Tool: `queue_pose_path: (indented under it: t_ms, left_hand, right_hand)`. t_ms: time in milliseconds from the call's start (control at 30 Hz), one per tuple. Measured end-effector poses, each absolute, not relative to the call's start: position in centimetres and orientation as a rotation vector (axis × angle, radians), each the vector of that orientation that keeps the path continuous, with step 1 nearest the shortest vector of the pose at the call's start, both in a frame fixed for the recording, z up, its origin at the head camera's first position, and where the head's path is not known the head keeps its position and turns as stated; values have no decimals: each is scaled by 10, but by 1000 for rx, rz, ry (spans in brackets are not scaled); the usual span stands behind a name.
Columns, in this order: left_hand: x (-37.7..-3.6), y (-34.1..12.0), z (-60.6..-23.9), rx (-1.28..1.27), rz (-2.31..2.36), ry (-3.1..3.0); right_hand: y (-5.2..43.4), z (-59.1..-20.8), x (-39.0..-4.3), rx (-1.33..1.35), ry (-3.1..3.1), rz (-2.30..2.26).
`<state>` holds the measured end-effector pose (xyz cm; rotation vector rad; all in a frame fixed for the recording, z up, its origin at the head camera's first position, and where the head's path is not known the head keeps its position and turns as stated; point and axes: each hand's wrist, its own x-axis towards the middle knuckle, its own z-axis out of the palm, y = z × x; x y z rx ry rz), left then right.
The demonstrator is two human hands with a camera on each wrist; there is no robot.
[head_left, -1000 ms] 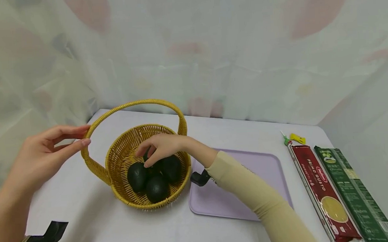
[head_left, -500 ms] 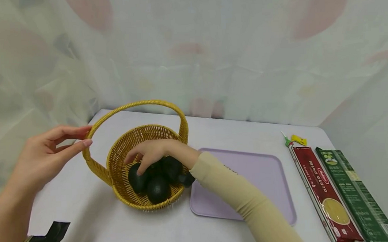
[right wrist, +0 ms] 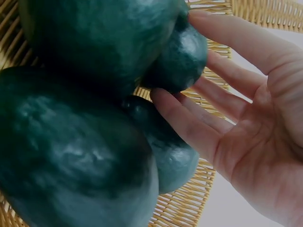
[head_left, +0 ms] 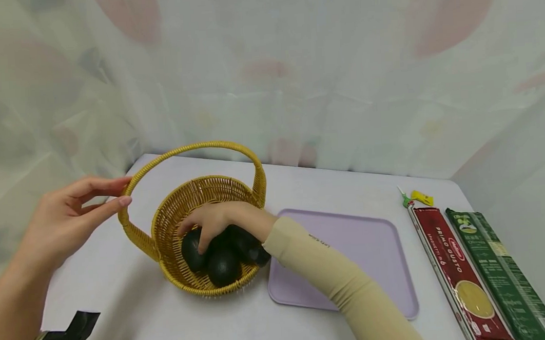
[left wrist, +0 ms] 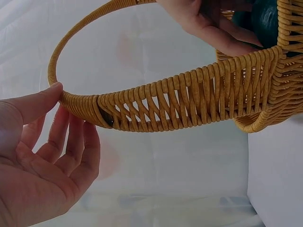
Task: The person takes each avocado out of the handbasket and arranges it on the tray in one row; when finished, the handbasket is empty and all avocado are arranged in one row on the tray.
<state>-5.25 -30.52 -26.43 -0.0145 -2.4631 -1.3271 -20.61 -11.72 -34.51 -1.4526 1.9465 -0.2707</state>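
A yellow woven basket (head_left: 166, 272) stands on the white table with several dark green avocados (head_left: 223, 266) in it. My left hand (head_left: 73, 216) pinches the left side of the tall basket handle (head_left: 202, 145) between thumb and fingers. In the left wrist view, the thumb (left wrist: 42, 101) lies on the wound strip and the other fingers curl below it. My right hand (head_left: 215, 222) reaches down inside the basket. Its thumb and fingers grip an avocado (right wrist: 182, 56) from both sides, as the right wrist view shows. Two larger-looking avocados lie nearer that camera; the hand partly hides the pile from above.
A pale purple tray (head_left: 350, 238) lies right of the basket, partly under the right forearm. Farther right are a red spaghetti pack (head_left: 460, 268), a green pack (head_left: 504, 265) and a small yellow packet (head_left: 422, 198). A patterned curtain (head_left: 268, 88) hangs behind the table.
My right hand has moved left and lower into the basket, and its fingers have settled round an avocado. The left hand keeps its pinch on the handle.
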Motion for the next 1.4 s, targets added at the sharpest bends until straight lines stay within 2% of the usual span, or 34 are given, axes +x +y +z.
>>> queue_pose_path:
  t_ms: [1400]
  left_hand:
    - [-51,-304,-267,25,-1354,-2448]
  right_hand:
    - [-132,-361,-199,-1382,1889,-220]
